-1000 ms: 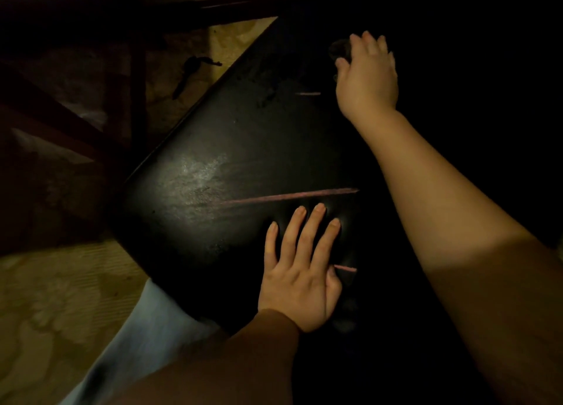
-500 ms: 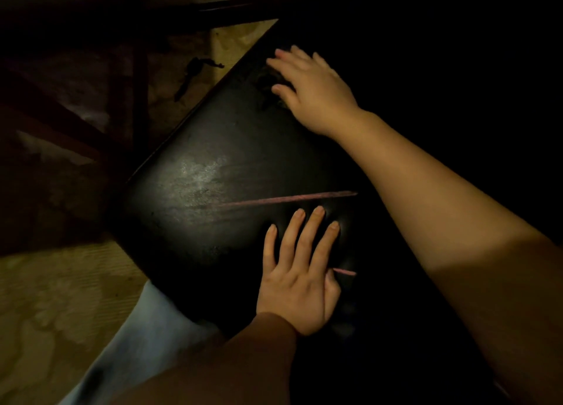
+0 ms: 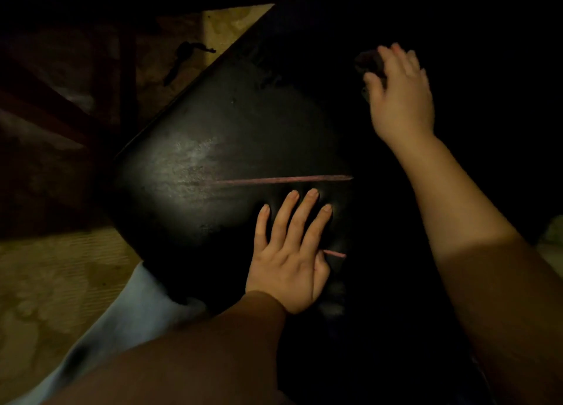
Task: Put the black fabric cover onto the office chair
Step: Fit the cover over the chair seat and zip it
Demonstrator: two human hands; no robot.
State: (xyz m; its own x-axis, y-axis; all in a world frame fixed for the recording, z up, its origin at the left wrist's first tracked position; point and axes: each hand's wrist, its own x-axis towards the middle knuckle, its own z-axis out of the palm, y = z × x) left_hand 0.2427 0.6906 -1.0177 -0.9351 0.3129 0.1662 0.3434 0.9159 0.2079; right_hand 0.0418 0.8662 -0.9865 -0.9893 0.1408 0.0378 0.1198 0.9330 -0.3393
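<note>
The office chair seat is black and shiny, with a long pink tear across it and a short one near my thumb. My left hand lies flat on the seat's near part, fingers straight and spread. My right hand is at the far right of the seat, blurred, its fingers and thumb curled round a dark bunched lump that looks like the black fabric cover. Everything to the right of the seat is too dark to make out.
Patterned beige carpet lies to the left. Dark wooden furniture legs stand at the upper left, with a small dark object on the floor beside them. Pale blue cloth shows below the seat's near corner.
My right hand swept left over the seat's far part half a second ago, then went back right onto the dark lump. My left hand has stayed flat in place.
</note>
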